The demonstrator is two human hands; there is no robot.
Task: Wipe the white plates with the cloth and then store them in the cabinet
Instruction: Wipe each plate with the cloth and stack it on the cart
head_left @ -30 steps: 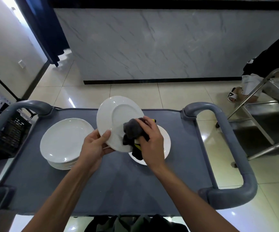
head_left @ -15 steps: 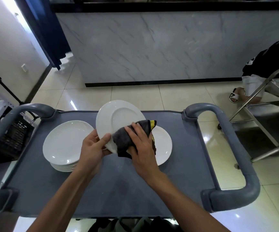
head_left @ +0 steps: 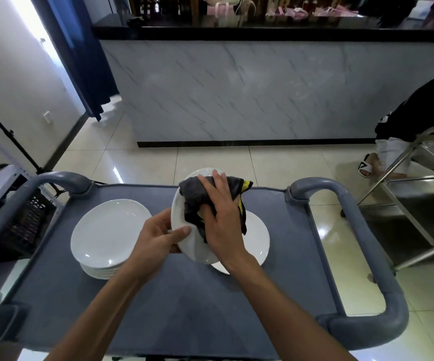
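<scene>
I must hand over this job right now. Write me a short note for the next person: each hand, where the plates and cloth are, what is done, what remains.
Left hand: grips the lower-left rim of the tilted plate, held above the cart.
Right hand: presses the grey cloth flat against that plate's face.
Stack of plates: on the cart's left side.
Single plate: lies flat under the held one, on the right.
Done: wiping of the held plate is under way.
Left: finish it, wipe the others, store all in the cabinet, which is not in view.
</scene>
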